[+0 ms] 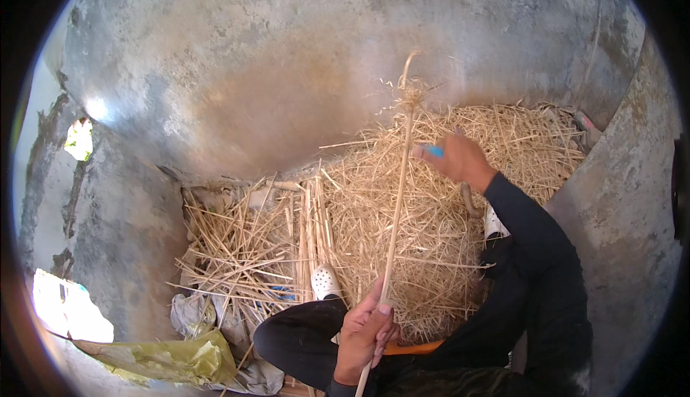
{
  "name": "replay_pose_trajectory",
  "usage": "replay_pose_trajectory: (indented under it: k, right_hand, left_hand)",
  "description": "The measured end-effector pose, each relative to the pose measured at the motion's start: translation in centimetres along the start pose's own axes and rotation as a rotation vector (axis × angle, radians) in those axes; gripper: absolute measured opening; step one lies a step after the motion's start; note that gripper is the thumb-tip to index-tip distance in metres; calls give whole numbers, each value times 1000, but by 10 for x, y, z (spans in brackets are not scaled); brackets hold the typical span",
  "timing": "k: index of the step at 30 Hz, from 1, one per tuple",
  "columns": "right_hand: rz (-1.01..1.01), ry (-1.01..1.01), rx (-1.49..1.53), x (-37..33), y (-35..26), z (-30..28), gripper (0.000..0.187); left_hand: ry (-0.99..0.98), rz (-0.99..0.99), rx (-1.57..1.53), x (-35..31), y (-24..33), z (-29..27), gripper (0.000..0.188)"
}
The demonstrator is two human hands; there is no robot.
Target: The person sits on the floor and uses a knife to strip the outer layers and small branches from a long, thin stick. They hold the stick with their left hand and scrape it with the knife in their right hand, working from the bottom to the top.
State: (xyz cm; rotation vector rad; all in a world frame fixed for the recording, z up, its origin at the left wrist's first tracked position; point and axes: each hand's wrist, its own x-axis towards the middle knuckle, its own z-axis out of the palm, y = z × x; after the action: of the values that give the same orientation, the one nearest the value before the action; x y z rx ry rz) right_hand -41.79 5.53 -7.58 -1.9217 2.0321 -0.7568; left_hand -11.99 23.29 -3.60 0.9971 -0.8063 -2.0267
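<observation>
A long pale cane [399, 210] rises slantwise from my lap toward the wall. Near its top, curled shavings and loose fibres [411, 97] bunch around it, and its thin tip bends over. My left hand [365, 334] is wrapped round the lower part of this cane. To the right of its upper part is my right hand [463, 158], closed and somewhat blurred. Something blue [433, 150] shows at its thumb side, and a brown handle-like piece [471, 201] sticks out below it. What the right hand grips cannot be made out.
Pale shavings [517, 145] are heaped against the concrete wall [287, 59]. Several cut canes [244, 253] lie to the left. My white clogs [325, 282] stand among the shavings. A yellowish plastic sheet [172, 356] lies at the lower left, below holes in the wall.
</observation>
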Motion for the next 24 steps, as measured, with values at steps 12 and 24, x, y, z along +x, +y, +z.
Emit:
replay_pose_trajectory:
  k: [12,24]
  right_hand:
    - [-346,23,-70,-49,-43,5,83]
    - [243,160,-37,29,40,-14,82]
  left_hand:
    - [36,76,184,-1,11,16,57]
    - [-1,-30,204,-3,-1,20,55]
